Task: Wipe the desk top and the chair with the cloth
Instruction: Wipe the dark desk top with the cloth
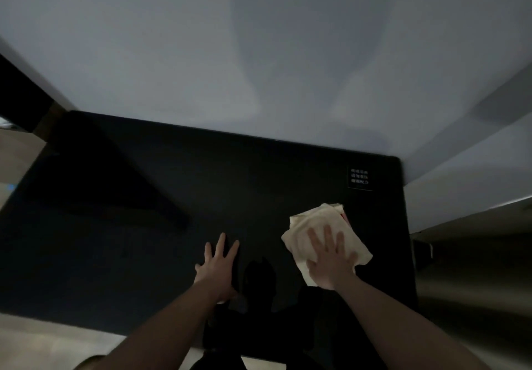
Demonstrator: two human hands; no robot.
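Cloth (322, 234) lies crumpled on black desk top (172, 197), right hand (331, 260) pressing it with flat, spread fingers. Left hand (217, 266) rests released, palm down, beside.

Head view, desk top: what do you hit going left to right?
Left hand flat on the desk → cloth under the right hand → sticker near the far right corner.

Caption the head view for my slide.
Right hand presses cream cloth on black desk top; left hand lies flat.
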